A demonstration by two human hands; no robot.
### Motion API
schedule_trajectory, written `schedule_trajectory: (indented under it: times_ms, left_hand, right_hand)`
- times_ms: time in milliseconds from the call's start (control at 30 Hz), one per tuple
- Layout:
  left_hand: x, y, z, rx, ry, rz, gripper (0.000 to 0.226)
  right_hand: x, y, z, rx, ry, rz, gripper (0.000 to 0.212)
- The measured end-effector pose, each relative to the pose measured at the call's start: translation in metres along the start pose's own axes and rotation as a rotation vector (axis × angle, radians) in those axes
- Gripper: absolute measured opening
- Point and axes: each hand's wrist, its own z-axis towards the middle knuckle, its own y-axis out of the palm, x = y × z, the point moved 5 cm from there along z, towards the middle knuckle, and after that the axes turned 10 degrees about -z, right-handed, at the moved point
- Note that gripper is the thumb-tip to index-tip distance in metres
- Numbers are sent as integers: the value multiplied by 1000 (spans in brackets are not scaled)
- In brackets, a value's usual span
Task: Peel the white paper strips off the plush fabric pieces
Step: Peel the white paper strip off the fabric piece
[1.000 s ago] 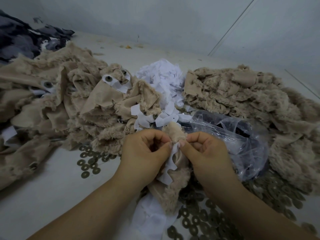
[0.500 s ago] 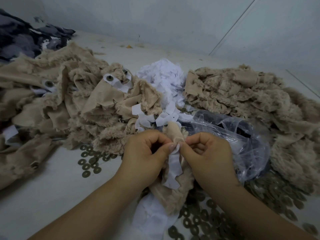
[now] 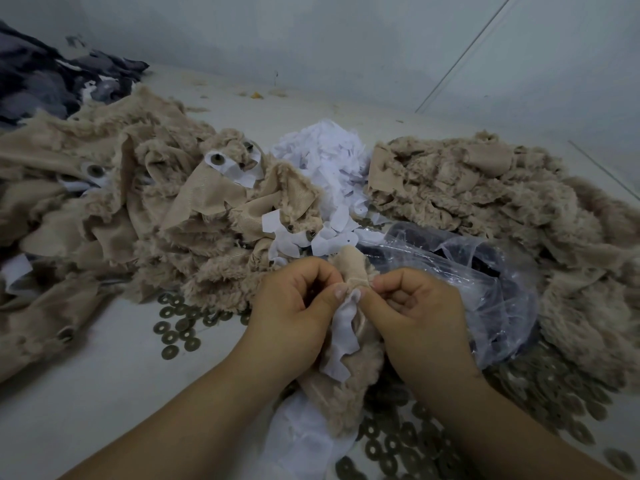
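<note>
A beige plush fabric piece point(image 3: 349, 393) hangs between my two hands at the centre, its top point(image 3: 353, 268) sticking up above my fingers. My left hand point(image 3: 294, 317) grips the fabric's left side, thumb pressed on the upper end of a white paper strip point(image 3: 341, 337). My right hand point(image 3: 415, 317) pinches the same upper end of the strip from the right. The strip curls down loose over the fabric.
A heap of plush pieces with paper strips and eyes point(image 3: 145, 209) lies to the left, another plush heap point(image 3: 485, 202) to the right. White paper scraps point(image 3: 325, 161) are piled behind. A clear plastic bag point(image 3: 485, 282), several metal washers point(image 3: 176, 327) and dark fabric point(image 3: 41, 77) lie around.
The white strip has come further off the fabric and hangs looser. Both hands have stayed close together at the fabric's top.
</note>
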Motion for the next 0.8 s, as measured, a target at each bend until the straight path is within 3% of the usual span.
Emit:
schedule_trajectory:
  times_ms: [133, 267, 367, 467, 633, 800]
  left_hand:
    - [0, -1, 1, 1, 0, 25, 20]
    - [2, -1, -3, 6, 33, 115, 21]
    - [7, 1, -5, 24, 118, 190, 19]
    - [15, 3, -6, 14, 240, 329, 15]
    - [16, 5, -6, 8, 293, 442, 13]
    - [14, 4, -6, 36, 295, 469, 11]
  right_hand:
    - [-1, 1, -2, 17, -61, -30, 23]
    - [-10, -1, -5, 92, -222, -214, 30]
    - [-3, 3, -3, 58, -134, -216, 21]
    - [-1, 3, -1, 72, -88, -205, 26]
    - [-10, -1, -4, 119, -214, -288, 40]
    - [-17, -1, -6, 168, -400, -429, 18]
